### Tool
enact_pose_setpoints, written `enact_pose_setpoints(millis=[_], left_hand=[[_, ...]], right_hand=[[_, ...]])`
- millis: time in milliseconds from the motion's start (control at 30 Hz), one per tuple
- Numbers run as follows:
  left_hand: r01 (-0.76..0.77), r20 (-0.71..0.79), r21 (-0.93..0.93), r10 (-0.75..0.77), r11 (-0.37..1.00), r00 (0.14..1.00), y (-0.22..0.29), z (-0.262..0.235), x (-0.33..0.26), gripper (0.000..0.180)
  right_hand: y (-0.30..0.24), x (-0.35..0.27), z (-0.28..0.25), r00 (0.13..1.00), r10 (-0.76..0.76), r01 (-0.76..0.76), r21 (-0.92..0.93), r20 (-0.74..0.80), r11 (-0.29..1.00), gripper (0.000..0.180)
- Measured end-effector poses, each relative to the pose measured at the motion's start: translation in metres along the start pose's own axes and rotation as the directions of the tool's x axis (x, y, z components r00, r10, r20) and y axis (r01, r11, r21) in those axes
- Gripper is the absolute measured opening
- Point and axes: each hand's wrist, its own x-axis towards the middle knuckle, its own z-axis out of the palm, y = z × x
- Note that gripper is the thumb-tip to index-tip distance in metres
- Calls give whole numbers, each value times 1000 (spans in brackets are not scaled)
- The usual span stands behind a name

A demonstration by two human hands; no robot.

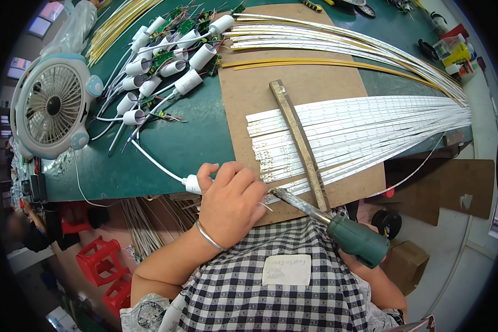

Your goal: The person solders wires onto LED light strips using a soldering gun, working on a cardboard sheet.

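Observation:
My left hand (231, 200) is closed at the table's front edge, fingers curled down beside the strip ends. It grips a white cylindrical end cap (192, 184) whose white cable trails off to the left. A thin pale wire (266, 206) pokes out past the fingers; their tips are hidden. Mostly behind the green handle, my right hand (348, 262) holds a soldering iron (357, 241). The iron's tip lies at the near ends of the white LED strips (343, 127), close to my left fingers. A worn metal bar (297, 141) lies across these strips.
A brown board (243, 83) lies under the strips on the green table (199, 130). White caps with green circuit boards (166, 55) pile up at the back left, beside a fan (52, 105). More strips (315, 39) lie behind. Red stools (100, 260) stand on the floor.

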Motion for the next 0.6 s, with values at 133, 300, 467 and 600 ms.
enact_pose_setpoints(millis=[133,300,467,600], left_hand=[[-5,3,2,5,1000,1000,-1,0,1,17],[-4,6,7,4,1000,1000,0,-1,0,17],[1,1,9,-1,1000,1000,0,-1,0,18],[7,2,2,-7,1000,1000,0,0,-1,18]], right_hand=[[-3,5,-1,1000,-8,8,-5,17,1000,32],[-4,6,-2,998,-58,59,-46,25,997,31],[-4,12,-7,998,-58,60,-52,39,997,25],[-2,11,-15,994,-107,108,-32,23,994,21]])
